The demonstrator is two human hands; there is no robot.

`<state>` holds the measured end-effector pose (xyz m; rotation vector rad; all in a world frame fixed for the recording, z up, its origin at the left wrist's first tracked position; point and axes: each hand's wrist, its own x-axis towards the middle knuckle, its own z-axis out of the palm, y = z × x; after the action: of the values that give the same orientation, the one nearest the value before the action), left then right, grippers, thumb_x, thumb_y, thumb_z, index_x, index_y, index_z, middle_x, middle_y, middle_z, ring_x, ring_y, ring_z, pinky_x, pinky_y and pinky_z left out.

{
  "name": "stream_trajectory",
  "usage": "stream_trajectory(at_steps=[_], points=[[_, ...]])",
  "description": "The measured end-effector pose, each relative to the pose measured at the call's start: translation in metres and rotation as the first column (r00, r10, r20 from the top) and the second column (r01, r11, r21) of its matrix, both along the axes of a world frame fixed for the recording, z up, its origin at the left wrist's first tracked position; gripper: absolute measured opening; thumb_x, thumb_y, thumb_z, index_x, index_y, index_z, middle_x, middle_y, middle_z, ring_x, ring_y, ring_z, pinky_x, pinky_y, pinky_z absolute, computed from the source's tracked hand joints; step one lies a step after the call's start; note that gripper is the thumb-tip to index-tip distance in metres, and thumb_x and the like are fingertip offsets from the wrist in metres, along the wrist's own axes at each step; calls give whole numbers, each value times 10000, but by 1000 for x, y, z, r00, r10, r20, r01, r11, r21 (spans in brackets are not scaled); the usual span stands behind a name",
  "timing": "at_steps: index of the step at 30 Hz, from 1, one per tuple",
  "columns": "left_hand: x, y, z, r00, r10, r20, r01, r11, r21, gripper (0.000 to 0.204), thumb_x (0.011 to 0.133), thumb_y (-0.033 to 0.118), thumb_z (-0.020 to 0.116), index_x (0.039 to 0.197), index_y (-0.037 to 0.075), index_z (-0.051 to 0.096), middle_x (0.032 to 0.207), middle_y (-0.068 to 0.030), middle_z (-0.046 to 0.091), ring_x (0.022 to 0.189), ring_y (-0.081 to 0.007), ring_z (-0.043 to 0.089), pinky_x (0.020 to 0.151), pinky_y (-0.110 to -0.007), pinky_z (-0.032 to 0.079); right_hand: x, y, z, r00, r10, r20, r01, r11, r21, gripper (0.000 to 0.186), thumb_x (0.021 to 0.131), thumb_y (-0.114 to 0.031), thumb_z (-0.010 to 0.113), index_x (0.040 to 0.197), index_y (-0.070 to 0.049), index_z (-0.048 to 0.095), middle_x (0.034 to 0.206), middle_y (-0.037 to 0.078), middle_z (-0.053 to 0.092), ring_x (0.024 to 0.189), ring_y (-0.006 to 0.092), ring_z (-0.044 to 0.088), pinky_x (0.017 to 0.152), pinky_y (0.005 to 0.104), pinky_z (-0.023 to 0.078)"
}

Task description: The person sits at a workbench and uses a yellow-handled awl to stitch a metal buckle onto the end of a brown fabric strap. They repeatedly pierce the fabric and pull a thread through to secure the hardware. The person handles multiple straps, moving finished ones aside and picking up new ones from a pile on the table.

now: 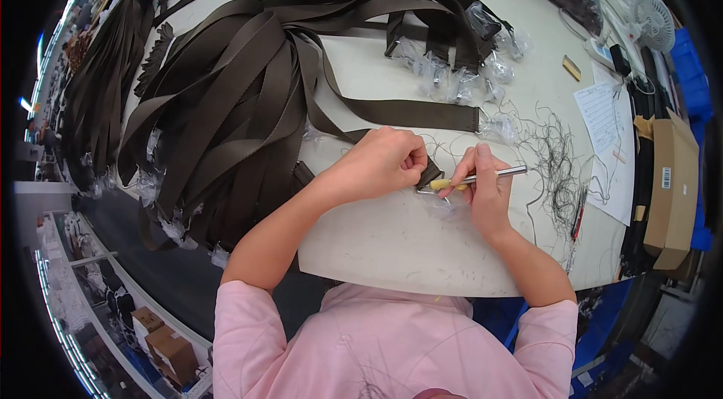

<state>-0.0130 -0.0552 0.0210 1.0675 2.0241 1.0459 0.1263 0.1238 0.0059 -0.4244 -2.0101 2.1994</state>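
Note:
My left hand [382,164], fingers curled, grips the end of a dark olive-brown webbing strap [431,171] lying on the worktable [361,241]. My right hand [486,195] holds a slim silver tool with a yellow tip [501,173], angled toward that strap end. A metal fitting [426,189] with clear plastic wrap lies at the strap's end, partly behind the tool. Just beyond my hands, another strap [407,113] ends in a wrapped fitting [497,126].
A large pile of straps [218,105] covers the left side. Loose threads [557,158], scissors [578,217], papers [599,124], a yellow block [571,67], a small fan [651,22] and a cardboard box [666,195] occupy the right. Shelving [105,271] stands below left.

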Motion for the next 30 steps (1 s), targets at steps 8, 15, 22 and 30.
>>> stream_trajectory(at_steps=[8,15,22,30], points=[[-1,-3,-3,1000,-7,17,6,1000,11,78,858,24,703,891,-46,694,823,-99,727,749,-132,719,717,-277,576,-3,-4,-12,999,-40,28,39,999,34,568,1162,-405,366,776,-62,603,692,35,651,590,78,647,482,222,321],[-1,-2,-3,1000,3,10,-3,1000,-16,66,846,20,686,860,-45,689,791,-99,718,727,-136,711,708,-283,570,-5,-8,-9,999,-34,18,33,997,71,562,1164,-393,368,784,-53,606,698,35,641,604,93,662,490,225,339],[0,-2,-4,1000,12,29,-12,1000,19,64,821,32,682,826,-32,682,747,-114,707,703,-184,700,690,-317,557,-6,-10,-8,997,-64,35,60,994,93,570,1161,-402,370,778,-55,609,692,28,631,574,86,634,486,225,331],[-11,0,-1,996,-24,81,29,997,-65,85,852,38,674,854,-45,693,757,-106,727,717,-150,712,726,-295,574,-26,22,10,924,-363,-122,335,920,-203,543,1140,-371,412,678,-90,464,667,0,423,481,81,339,497,275,513]])
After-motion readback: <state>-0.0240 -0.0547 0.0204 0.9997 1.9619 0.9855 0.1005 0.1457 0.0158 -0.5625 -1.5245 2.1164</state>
